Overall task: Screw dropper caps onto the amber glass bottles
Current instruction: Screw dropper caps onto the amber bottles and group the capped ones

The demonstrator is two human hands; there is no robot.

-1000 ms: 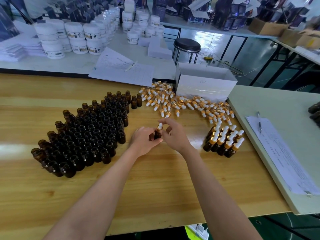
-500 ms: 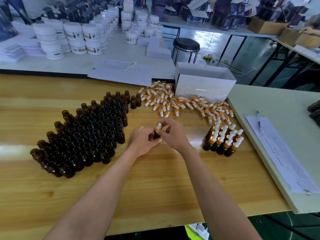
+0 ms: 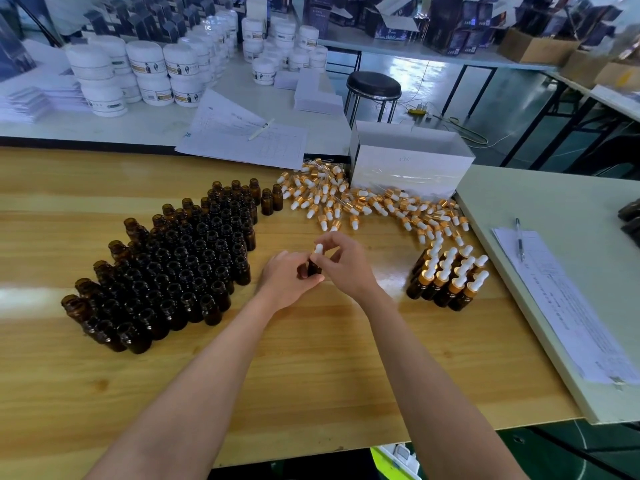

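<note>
An amber bottle (image 3: pixel 314 268) is held upright in the left hand (image 3: pixel 289 280); its dropper cap (image 3: pixel 318 250) is pinched by the right hand (image 3: pixel 346 263), above the table (image 3: pixel 311 358).

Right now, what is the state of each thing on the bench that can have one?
Bottle in hand: dropper cap on its neck.
Left hand: grips the bottle.
Right hand: pinches the cap.
Uncapped bottles: open, standing in a block.
Capped bottles: closed, grouped at right.
Loose caps: lying scattered.
White box: open.
</note>
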